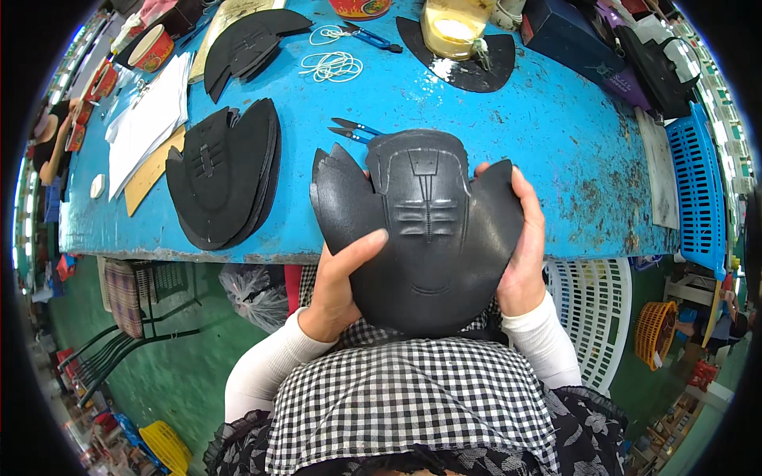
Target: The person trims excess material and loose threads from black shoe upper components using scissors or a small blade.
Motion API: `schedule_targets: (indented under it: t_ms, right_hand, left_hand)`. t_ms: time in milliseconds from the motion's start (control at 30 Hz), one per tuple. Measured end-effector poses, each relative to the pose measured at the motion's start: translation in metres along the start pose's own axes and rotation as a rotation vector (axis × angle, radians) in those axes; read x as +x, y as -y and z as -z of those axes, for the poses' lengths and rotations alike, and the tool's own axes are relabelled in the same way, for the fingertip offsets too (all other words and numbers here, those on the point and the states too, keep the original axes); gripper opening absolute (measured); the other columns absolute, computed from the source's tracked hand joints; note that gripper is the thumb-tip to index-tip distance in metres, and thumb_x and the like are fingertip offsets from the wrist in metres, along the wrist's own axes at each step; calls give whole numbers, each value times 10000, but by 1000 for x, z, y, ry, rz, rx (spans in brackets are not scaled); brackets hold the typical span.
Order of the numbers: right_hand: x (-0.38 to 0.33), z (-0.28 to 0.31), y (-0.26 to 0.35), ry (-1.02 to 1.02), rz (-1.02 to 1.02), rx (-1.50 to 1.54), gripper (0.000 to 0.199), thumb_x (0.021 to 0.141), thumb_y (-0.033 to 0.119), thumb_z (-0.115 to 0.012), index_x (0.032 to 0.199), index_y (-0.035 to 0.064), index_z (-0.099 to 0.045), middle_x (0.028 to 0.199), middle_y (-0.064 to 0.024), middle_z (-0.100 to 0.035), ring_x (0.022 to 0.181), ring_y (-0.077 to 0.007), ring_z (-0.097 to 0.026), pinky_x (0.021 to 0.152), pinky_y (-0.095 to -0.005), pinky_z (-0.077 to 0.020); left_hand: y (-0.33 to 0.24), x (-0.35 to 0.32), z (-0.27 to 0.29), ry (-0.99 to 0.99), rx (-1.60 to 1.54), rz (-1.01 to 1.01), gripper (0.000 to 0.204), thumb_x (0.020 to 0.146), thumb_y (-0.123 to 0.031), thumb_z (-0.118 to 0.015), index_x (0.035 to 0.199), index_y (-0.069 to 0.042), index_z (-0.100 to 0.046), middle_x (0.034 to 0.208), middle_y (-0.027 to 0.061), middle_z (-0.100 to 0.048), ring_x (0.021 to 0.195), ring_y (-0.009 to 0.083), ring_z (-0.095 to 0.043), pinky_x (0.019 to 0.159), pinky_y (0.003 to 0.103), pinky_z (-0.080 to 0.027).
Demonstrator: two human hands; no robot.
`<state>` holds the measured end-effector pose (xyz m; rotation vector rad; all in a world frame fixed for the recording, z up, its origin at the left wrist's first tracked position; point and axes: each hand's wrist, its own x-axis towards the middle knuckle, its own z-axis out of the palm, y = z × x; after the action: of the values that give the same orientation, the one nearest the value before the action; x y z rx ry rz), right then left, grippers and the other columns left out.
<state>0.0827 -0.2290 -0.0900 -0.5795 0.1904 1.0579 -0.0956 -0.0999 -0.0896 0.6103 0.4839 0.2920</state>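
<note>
Between my two hands is a stack of black shoe uppers [429,278], held over the table's front edge. They are horseshoe-shaped, with a stitched, ridged tongue in the middle and layered edges at the left tip. My left hand [340,282] grips the left side, its thumb lying on top. My right hand [524,246] wraps the right side, with the thumb along the outer edge and other fingers hidden behind. Just beyond the stack lie blue thread snips [355,129], partly covered. A second pile of black uppers [218,174] rests on the table to the left.
On the blue table [571,174] are more black pieces [252,44], white cord [332,67], another pair of snips [373,36], papers [151,111] and a jar of pale liquid [456,28]. A blue basket [698,190] stands right; a white basket [591,317] is below.
</note>
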Motion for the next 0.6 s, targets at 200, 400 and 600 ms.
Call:
schedule_targets:
  t_ms: [200,400,600]
  right_hand:
    - [-3,23,12,317,76,-289,816,884,512,-603,1459,36,-275,1442,-190,-398,1314,-280,-425,1085,-434,-374]
    - [-4,30,-21,374,3,-176,1137,700,616,-746,1514,114,-130,1522,-149,-275,1353,-283,-365,1114,-471,-330]
    - [-14,16,-25,224,142,-219,694,972,467,-456,1484,84,-189,1472,-181,-352,1280,-271,-460,1044,-431,-413]
  left_hand:
    - [-14,-13,32,118,240,-180,556,883,-315,-553,1345,-18,-463,1324,208,-520,1159,328,-564,1004,443,-452]
    - [-1,-29,83,122,-101,-21,762,753,-396,-704,1374,-45,-438,1363,158,-504,1211,338,-522,1036,476,-422]
    - [-3,-25,74,-40,-171,17,700,731,-221,-624,1361,11,-426,1333,206,-516,1204,351,-528,1030,453,-433]
